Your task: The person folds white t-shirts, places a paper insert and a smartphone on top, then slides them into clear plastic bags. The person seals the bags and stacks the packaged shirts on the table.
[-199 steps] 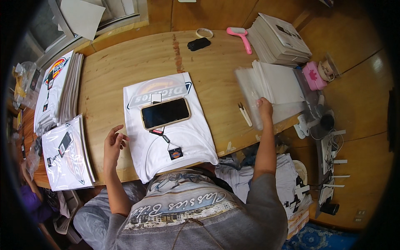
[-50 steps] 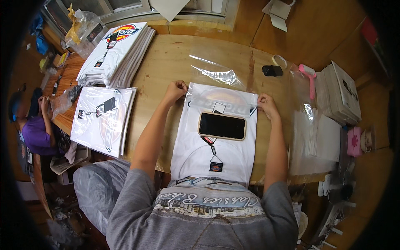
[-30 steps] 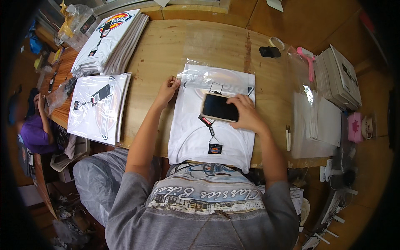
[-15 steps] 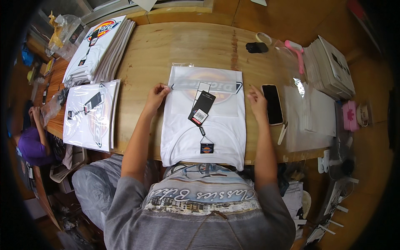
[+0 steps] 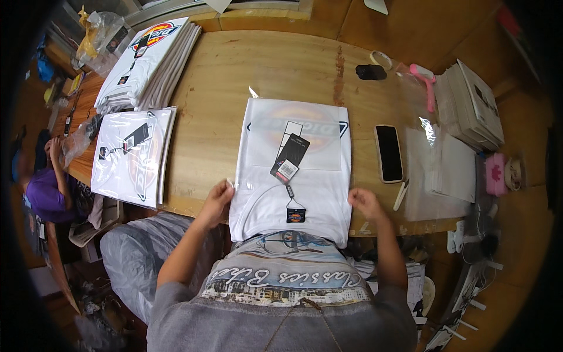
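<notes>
A folded white T-shirt (image 5: 316, 193) lies at the table's near edge, its neckline toward me. A black hang tag (image 5: 297, 151) on a cord rests on it, over a sheet of pale, see-through paper. A clear plastic bag (image 5: 243, 186) covers much of the shirt; its exact outline is hard to see. My left hand (image 5: 218, 202) is closed on the bag's edge at the shirt's left side. At the right side my right hand (image 5: 366, 203) is closed in a pinch at the same height, seemingly on the bag's other edge.
Bagged white shirts (image 5: 126, 161) lie at left, with a tall stack of folded shirts (image 5: 155, 64) behind. On the right are a phone (image 5: 389, 154), a white tool (image 5: 401, 195), clear bags (image 5: 419, 202), a pink-handled roller (image 5: 427, 88) and a paper stack (image 5: 469, 105). Another person (image 5: 50, 190) sits at far left.
Both hands have moved toward me along the shirt's sides, from near its middle to near the neckline. The bag's edge has come down with them.
</notes>
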